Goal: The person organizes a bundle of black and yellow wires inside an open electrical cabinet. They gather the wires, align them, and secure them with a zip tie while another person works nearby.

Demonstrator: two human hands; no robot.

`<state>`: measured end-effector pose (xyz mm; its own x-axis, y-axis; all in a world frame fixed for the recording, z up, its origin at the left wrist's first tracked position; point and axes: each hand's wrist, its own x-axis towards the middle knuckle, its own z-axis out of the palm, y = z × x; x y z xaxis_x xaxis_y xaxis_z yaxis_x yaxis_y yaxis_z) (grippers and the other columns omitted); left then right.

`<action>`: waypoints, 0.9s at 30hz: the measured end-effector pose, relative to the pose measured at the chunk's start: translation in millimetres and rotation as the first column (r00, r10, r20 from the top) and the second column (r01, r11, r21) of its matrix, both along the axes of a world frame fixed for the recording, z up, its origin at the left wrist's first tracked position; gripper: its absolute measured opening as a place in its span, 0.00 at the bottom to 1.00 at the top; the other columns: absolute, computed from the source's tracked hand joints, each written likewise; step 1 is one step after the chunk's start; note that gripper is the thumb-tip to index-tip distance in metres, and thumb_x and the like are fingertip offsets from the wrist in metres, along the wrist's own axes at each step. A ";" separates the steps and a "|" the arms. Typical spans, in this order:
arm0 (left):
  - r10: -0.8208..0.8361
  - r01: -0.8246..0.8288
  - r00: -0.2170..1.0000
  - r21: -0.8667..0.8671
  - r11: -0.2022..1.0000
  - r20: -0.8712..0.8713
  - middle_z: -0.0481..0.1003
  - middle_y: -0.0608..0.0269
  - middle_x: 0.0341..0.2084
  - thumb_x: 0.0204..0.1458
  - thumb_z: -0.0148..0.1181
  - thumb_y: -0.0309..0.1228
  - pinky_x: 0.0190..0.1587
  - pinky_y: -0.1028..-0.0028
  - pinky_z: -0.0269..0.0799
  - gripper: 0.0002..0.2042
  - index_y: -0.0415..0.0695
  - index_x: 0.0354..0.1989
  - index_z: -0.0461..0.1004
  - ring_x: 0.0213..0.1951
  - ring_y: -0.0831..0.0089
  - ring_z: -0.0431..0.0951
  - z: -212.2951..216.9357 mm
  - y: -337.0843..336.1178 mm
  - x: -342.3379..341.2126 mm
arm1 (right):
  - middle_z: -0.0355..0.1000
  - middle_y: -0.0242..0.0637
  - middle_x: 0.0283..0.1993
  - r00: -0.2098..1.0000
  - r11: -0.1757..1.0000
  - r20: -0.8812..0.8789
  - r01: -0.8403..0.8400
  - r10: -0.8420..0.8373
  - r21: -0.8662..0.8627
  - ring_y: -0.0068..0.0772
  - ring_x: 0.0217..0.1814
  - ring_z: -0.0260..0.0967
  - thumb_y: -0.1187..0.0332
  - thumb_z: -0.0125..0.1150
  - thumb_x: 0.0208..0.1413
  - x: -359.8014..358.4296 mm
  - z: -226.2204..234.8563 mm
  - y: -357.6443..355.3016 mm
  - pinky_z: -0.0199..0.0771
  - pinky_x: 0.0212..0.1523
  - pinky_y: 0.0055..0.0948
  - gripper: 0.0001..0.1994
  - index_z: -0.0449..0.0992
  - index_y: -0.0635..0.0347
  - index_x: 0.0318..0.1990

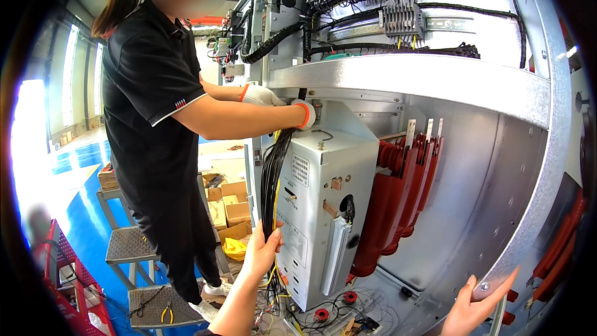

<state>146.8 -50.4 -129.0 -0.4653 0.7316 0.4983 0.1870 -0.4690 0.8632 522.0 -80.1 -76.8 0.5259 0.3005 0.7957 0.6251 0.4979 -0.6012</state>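
Wires first: a thick bundle of black cables, with a few yellow strands among them, hangs down the left side of a grey box mounted inside a big metal cabinet. The left hand is closed around the lower part of that bundle, fingers wrapped on it, seemingly keeping the strands gathered and clear of the box face. The right hand rests on the cabinet's slanted front edge near the bottom, fingers laid flat rather than curled; it looks like a steadying hold, and it has nothing in it.

A co-worker in a black shirt stands on a metal step ladder to the left, both gloved hands up at the top of the same bundle where it enters behind a cross beam. Red insulators stand just right of the box. Loose wires crowd the cabinet floor, and cardboard boxes sit behind the ladder.
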 end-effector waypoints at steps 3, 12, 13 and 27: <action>-0.004 0.004 1.000 -0.002 1.000 -0.001 0.67 0.69 0.26 0.63 0.49 0.27 0.31 0.81 0.65 0.09 0.38 0.48 0.66 0.28 0.83 0.66 -1.2 0.2 -0.9 | 0.61 0.65 0.60 1.000 1.000 0.007 0.016 -0.016 0.000 0.59 0.59 0.63 0.75 0.70 0.45 -0.6 0.5 -1.0 0.65 0.59 0.45 0.41 0.54 0.72 0.66; 0.004 -0.003 1.000 0.019 1.000 -0.013 0.67 0.69 0.24 0.64 0.49 0.30 0.30 0.81 0.61 0.10 0.40 0.49 0.66 0.25 0.82 0.63 -0.2 2.8 4.1 | 0.60 0.58 0.65 0.997 0.998 -0.061 -0.055 0.054 -0.010 0.52 0.67 0.60 0.86 0.53 0.46 2.4 -9.5 7.1 0.59 0.64 0.40 0.41 0.48 0.63 0.71; 0.004 -0.004 1.000 0.018 1.000 -0.008 0.67 0.69 0.24 0.64 0.49 0.30 0.30 0.81 0.61 0.10 0.40 0.49 0.66 0.25 0.82 0.63 -0.2 2.7 5.3 | 0.60 0.58 0.65 0.996 0.998 -0.063 -0.070 0.069 -0.006 0.52 0.66 0.61 0.86 0.53 0.46 2.9 -9.4 7.0 0.60 0.64 0.40 0.41 0.48 0.63 0.71; -0.022 0.020 0.998 0.044 0.999 0.054 0.67 0.69 0.24 0.64 0.48 0.29 0.28 0.82 0.61 0.10 0.38 0.50 0.66 0.25 0.83 0.63 5.7 -2.6 13.7 | 0.53 0.55 0.70 0.998 1.000 -0.067 0.015 -0.014 0.018 0.50 0.71 0.54 0.86 0.55 0.47 2.0 -12.8 13.8 0.54 0.68 0.41 0.40 0.49 0.62 0.71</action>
<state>160.4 -53.0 -123.3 -0.4769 0.7196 0.5047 0.1302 -0.5101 0.8502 524.0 -66.3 -89.6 0.5823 0.2782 0.7639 0.5912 0.5000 -0.6328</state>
